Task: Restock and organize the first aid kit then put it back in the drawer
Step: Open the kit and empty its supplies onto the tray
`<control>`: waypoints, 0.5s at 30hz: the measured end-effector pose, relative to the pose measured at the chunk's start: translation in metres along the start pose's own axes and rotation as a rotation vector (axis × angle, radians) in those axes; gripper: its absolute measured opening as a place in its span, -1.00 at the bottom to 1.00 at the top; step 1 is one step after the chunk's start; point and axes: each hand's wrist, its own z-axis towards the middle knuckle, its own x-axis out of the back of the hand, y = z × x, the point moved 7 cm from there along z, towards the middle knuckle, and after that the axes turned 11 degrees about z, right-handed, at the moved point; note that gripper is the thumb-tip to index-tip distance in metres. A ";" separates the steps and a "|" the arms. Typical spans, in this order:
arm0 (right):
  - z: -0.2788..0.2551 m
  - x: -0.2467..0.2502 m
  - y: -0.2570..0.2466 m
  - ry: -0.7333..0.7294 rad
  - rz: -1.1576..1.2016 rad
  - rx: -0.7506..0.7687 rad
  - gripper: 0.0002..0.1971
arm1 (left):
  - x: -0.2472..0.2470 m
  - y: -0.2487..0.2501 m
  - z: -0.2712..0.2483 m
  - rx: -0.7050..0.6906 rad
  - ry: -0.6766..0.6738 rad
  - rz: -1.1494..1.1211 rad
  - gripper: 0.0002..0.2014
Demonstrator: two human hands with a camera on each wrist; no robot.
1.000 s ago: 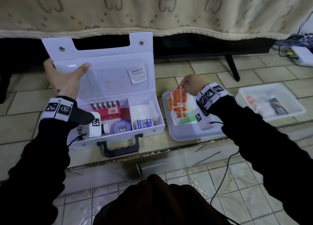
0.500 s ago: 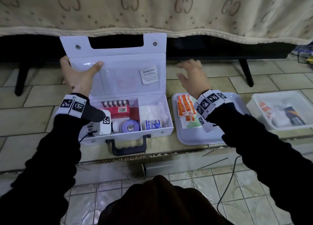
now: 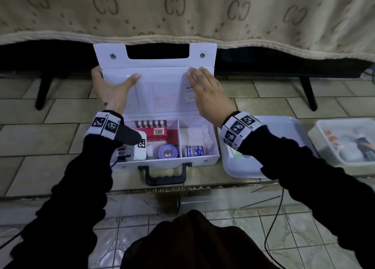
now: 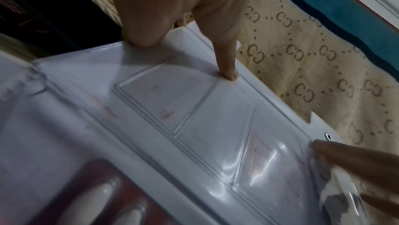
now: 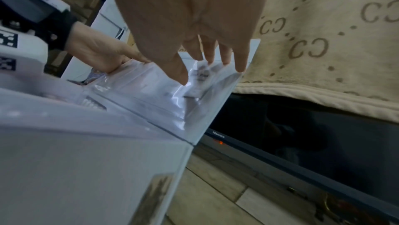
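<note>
The white first aid kit [image 3: 162, 161] stands open on the tiled ledge with its lid [image 3: 162, 82] upright. My left hand [image 3: 113, 90] grips the lid's left edge, thumb [image 4: 226, 68] on the inner clear pocket and fingers behind. My right hand [image 3: 205, 90] lies flat with straight fingers on the lid's right side, partly covering an alcohol pad [image 3: 189, 95] in the pocket. Inside the kit lie a red box [image 3: 157, 132], a pill blister [image 3: 151, 123], a tape roll [image 3: 168, 151] and a bandage roll [image 3: 193, 151].
A white tray [image 3: 243, 169] sits right of the kit, mostly hidden by my right arm. Further right is a clear bin [image 3: 324, 139] with supplies. A patterned blanket [image 3: 182, 11] hangs over a dark TV [image 3: 263, 64] behind the lid. The ledge edge runs just below the kit's handle [image 3: 165, 177].
My right hand let go of the orange packets over the tray and moved left onto the lid. My left hand kept its hold on the lid's left edge.
</note>
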 end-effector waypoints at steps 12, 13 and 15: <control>0.010 0.032 -0.014 0.201 -0.116 0.043 -0.65 | 0.001 0.003 -0.004 0.003 -0.020 0.006 -0.30; 0.012 0.034 -0.017 0.190 -0.173 0.076 -0.66 | 0.002 0.003 -0.004 0.002 -0.021 0.006 -0.29; 0.014 0.034 -0.021 0.174 -0.244 0.133 -0.74 | 0.002 0.005 -0.005 0.004 -0.020 0.004 -0.26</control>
